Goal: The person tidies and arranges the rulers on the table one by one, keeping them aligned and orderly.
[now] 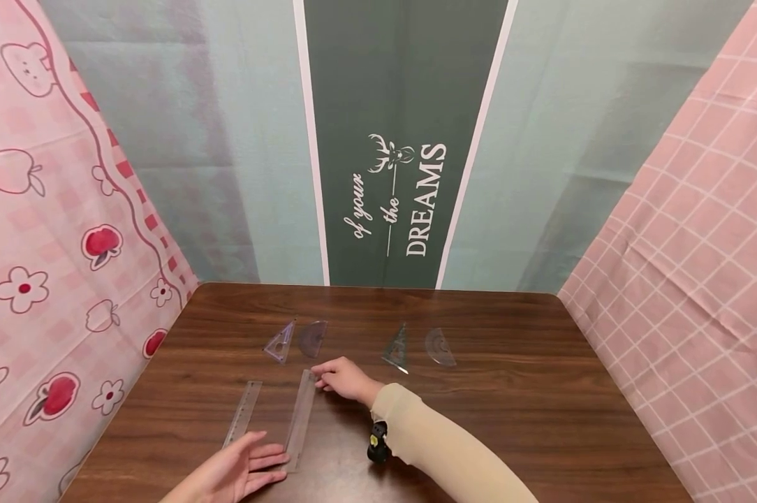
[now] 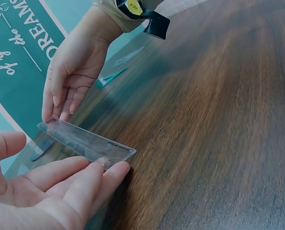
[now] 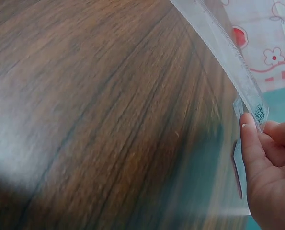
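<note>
A clear straight ruler slants between both hands above the wooden table. My right hand pinches its far end between thumb and fingers, as the right wrist view also shows on the ruler. At the near end, my left hand has its fingers stretched out, the fingertips touching the ruler while the thumb stands apart. A second clear ruler lies to the left, its lower end partly hidden behind the left hand.
Farther back on the table lie a purple set square, a purple protractor, a green set square and a clear protractor. Patterned cloths hang along both sides and the back.
</note>
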Action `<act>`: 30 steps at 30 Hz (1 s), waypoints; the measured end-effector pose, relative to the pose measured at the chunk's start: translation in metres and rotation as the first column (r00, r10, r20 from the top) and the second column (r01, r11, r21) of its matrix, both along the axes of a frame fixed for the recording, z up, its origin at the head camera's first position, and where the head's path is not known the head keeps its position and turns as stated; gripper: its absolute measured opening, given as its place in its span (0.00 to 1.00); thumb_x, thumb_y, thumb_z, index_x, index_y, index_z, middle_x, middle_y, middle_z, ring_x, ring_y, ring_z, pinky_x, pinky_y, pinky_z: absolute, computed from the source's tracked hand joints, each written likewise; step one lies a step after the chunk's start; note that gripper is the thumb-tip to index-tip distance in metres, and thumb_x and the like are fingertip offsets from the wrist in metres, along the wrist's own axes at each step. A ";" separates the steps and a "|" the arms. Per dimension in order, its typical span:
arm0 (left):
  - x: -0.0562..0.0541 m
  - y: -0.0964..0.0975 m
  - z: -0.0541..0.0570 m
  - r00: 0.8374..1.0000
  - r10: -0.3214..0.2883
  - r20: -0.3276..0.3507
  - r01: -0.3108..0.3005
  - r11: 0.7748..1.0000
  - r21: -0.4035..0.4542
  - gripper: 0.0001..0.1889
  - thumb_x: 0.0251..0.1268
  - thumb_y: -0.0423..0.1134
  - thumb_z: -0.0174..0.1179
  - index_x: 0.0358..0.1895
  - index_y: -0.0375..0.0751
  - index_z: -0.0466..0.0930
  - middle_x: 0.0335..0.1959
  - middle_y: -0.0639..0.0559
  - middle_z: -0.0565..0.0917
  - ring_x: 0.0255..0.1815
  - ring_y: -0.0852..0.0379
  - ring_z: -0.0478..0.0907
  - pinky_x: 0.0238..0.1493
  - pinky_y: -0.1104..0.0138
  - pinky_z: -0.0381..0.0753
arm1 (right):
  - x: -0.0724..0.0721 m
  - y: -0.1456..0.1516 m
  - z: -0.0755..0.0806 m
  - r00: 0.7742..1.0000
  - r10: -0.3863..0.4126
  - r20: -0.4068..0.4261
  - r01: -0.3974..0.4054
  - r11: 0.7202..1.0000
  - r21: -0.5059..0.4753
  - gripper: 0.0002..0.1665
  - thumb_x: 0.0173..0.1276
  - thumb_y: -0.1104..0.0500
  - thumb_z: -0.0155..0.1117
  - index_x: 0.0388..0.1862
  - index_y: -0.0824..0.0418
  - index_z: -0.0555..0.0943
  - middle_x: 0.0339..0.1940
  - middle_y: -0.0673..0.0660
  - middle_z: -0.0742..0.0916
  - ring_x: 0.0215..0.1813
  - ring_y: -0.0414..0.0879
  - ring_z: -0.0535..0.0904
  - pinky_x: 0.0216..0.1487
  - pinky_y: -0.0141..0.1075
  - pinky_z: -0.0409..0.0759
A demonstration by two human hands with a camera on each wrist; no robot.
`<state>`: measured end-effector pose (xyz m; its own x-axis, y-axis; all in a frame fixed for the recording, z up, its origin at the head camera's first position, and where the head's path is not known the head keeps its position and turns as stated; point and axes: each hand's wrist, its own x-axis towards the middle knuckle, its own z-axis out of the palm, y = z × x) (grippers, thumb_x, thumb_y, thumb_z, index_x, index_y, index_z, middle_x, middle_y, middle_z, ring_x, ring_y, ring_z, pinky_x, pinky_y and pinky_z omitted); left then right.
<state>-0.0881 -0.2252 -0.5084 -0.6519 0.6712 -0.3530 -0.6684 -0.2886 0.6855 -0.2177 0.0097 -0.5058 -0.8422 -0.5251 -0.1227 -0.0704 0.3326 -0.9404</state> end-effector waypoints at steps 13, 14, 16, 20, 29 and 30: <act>0.004 -0.010 0.005 1.000 -0.011 0.011 0.011 1.000 0.019 0.31 0.76 0.47 0.30 0.63 0.16 0.55 0.56 0.41 0.74 0.59 0.44 0.71 0.63 0.61 0.65 | 0.000 -0.010 0.003 0.981 0.100 -0.165 -0.071 0.982 0.173 0.18 0.60 0.66 0.65 0.50 0.70 0.80 0.45 0.60 0.86 0.45 0.45 0.82 0.44 0.26 0.76; 0.004 -0.010 0.006 1.000 -0.012 0.010 0.011 1.000 0.014 0.31 0.76 0.47 0.30 0.63 0.16 0.55 0.56 0.41 0.75 0.58 0.44 0.72 0.63 0.61 0.65 | 0.000 -0.011 0.003 0.977 0.110 -0.180 -0.077 0.980 0.181 0.19 0.60 0.66 0.66 0.50 0.70 0.80 0.46 0.60 0.85 0.47 0.45 0.81 0.45 0.25 0.75; 0.005 -0.011 0.006 1.000 -0.010 0.010 0.010 1.000 0.002 0.31 0.76 0.47 0.30 0.62 0.16 0.56 0.55 0.43 0.76 0.58 0.45 0.72 0.62 0.62 0.65 | 0.001 -0.013 0.002 0.975 0.113 -0.190 -0.079 0.981 0.177 0.21 0.58 0.66 0.67 0.51 0.71 0.79 0.46 0.61 0.85 0.48 0.47 0.81 0.46 0.25 0.74; 0.006 -0.012 0.005 1.000 -0.001 -0.002 0.001 1.000 -0.022 0.31 0.76 0.47 0.31 0.62 0.16 0.57 0.54 0.44 0.76 0.57 0.46 0.73 0.62 0.62 0.66 | 0.002 -0.019 -0.003 0.981 0.083 -0.177 -0.059 0.989 0.134 0.23 0.55 0.68 0.70 0.50 0.72 0.79 0.45 0.64 0.85 0.43 0.48 0.83 0.42 0.25 0.76; 0.008 -0.015 0.003 0.999 0.023 -0.026 -0.024 0.998 -0.052 0.28 0.76 0.46 0.33 0.60 0.20 0.63 0.53 0.50 0.77 0.53 0.48 0.76 0.59 0.64 0.70 | 0.005 -0.036 -0.013 0.984 0.052 -0.168 -0.025 0.987 0.157 0.26 0.49 0.69 0.73 0.49 0.70 0.77 0.44 0.61 0.84 0.34 0.44 0.84 0.34 0.24 0.77; 0.008 -0.016 0.004 0.999 0.024 -0.024 -0.025 0.998 -0.053 0.28 0.76 0.46 0.33 0.60 0.20 0.63 0.53 0.50 0.77 0.54 0.48 0.76 0.59 0.64 0.70 | 0.006 -0.037 -0.013 0.984 0.051 -0.171 -0.023 0.987 0.161 0.27 0.48 0.70 0.74 0.49 0.70 0.77 0.44 0.61 0.83 0.33 0.43 0.84 0.33 0.24 0.76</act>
